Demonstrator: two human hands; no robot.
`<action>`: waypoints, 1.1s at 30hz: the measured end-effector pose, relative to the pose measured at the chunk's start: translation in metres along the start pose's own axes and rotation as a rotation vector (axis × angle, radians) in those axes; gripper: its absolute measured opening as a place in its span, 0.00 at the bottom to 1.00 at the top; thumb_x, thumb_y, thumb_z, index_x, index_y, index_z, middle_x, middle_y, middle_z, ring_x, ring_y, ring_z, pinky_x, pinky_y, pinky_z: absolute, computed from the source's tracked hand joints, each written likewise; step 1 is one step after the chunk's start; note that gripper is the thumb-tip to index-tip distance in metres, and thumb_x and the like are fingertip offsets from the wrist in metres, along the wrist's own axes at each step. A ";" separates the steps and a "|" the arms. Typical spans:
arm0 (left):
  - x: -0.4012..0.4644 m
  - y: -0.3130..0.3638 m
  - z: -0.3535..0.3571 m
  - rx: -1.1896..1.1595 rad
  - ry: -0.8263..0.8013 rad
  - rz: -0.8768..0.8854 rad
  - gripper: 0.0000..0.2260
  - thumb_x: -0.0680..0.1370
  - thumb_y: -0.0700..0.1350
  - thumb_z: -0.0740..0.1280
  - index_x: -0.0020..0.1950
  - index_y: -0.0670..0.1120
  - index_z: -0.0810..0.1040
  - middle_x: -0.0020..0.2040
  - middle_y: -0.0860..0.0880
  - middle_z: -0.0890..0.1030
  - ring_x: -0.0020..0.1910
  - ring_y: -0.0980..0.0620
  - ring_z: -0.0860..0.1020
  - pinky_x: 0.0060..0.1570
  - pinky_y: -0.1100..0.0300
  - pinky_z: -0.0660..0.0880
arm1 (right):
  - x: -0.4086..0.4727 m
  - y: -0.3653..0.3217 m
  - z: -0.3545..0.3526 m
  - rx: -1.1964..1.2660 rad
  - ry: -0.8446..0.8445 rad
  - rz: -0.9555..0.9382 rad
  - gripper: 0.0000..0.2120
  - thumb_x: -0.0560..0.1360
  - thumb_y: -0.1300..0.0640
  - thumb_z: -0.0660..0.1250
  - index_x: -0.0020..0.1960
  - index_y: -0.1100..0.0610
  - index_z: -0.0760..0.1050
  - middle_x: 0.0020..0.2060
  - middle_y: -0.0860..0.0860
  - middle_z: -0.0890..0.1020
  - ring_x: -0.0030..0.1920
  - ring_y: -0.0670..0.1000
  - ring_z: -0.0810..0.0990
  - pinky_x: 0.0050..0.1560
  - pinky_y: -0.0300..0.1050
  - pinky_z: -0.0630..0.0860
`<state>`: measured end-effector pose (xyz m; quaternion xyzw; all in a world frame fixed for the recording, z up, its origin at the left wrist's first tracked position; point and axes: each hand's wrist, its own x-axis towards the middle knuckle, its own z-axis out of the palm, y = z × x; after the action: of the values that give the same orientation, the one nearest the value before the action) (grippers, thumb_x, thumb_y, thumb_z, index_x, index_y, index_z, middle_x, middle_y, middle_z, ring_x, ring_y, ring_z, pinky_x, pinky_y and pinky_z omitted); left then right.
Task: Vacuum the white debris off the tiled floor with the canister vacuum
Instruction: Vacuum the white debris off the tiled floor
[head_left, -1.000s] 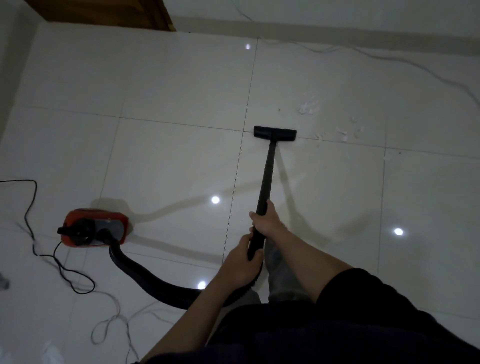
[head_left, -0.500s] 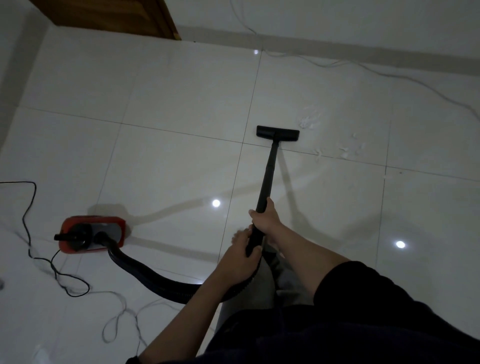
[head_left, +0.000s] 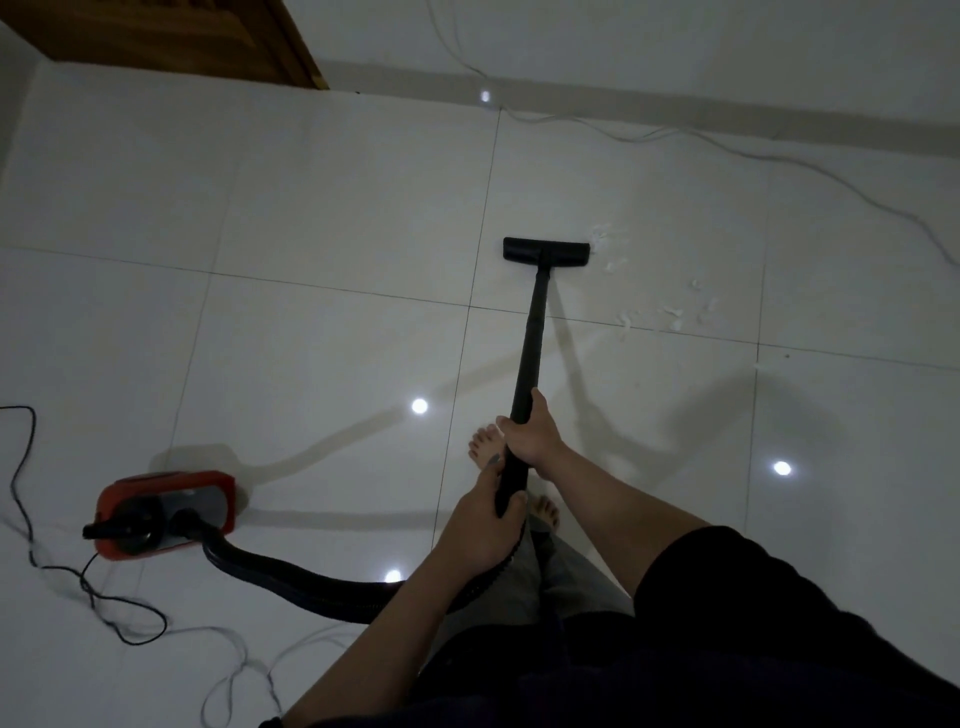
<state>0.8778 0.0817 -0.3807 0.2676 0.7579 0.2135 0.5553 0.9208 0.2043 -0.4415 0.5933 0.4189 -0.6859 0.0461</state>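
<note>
Fingers of the right hand and left hand wrap the wand. The floor head sits mid-floor, white debris just right of it. Risk: the head's edge may scatter flakes, or the hose may tug the canister. No readable writing.

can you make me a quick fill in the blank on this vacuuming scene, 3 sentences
1. Both hands, the left hand and the right hand, hold the black ____.
2. The vacuum body on the floor is ____ in colour.
3. The white debris lies to the ____ of the floor head.

Missing words: wand; red; right
</note>
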 end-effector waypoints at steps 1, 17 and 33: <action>0.006 0.004 -0.004 -0.008 -0.004 0.007 0.23 0.81 0.49 0.58 0.74 0.48 0.58 0.48 0.44 0.81 0.35 0.57 0.75 0.34 0.67 0.69 | 0.005 -0.006 -0.001 -0.015 0.005 -0.002 0.37 0.81 0.64 0.62 0.81 0.55 0.43 0.61 0.66 0.77 0.32 0.47 0.74 0.22 0.28 0.69; 0.084 0.058 -0.053 0.010 -0.007 0.030 0.20 0.80 0.49 0.58 0.71 0.49 0.62 0.52 0.46 0.79 0.50 0.46 0.79 0.51 0.53 0.75 | 0.078 -0.084 -0.007 -0.005 0.107 0.035 0.36 0.80 0.60 0.65 0.81 0.50 0.47 0.55 0.56 0.76 0.33 0.48 0.78 0.26 0.35 0.74; 0.174 0.120 -0.078 -0.031 0.006 0.037 0.20 0.81 0.48 0.58 0.72 0.48 0.60 0.43 0.52 0.78 0.35 0.58 0.77 0.37 0.66 0.72 | 0.160 -0.162 -0.045 0.022 0.059 0.031 0.39 0.80 0.60 0.65 0.81 0.48 0.45 0.45 0.55 0.78 0.33 0.51 0.79 0.37 0.45 0.79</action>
<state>0.7813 0.2839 -0.4099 0.2724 0.7509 0.2364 0.5532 0.8179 0.4064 -0.4916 0.6201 0.4031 -0.6720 0.0381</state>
